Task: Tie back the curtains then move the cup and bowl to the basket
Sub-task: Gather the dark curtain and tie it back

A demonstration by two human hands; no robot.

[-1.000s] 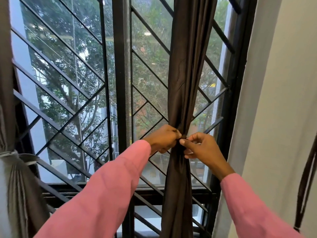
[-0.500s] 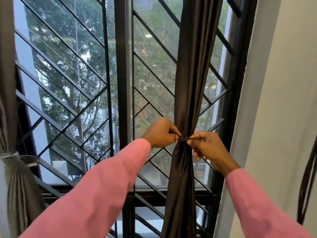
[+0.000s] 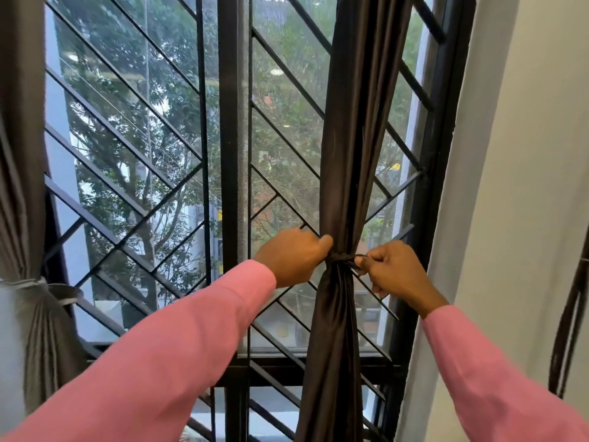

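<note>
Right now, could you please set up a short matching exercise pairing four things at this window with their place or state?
Things:
1. dark curtain
2. grey curtain
3. left hand
4. right hand

States:
A. already tied, far left
B. gathered, being knotted
C. pulls the tie end rightward
D. grips left of the knot

Pairs: 1-B, 2-A, 3-D, 4-C

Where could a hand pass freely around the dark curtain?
Free: between the dark curtain and the centre window post, above the left hand. Crowded: at the tie, flanked by both hands, right hand near the frame.
</note>
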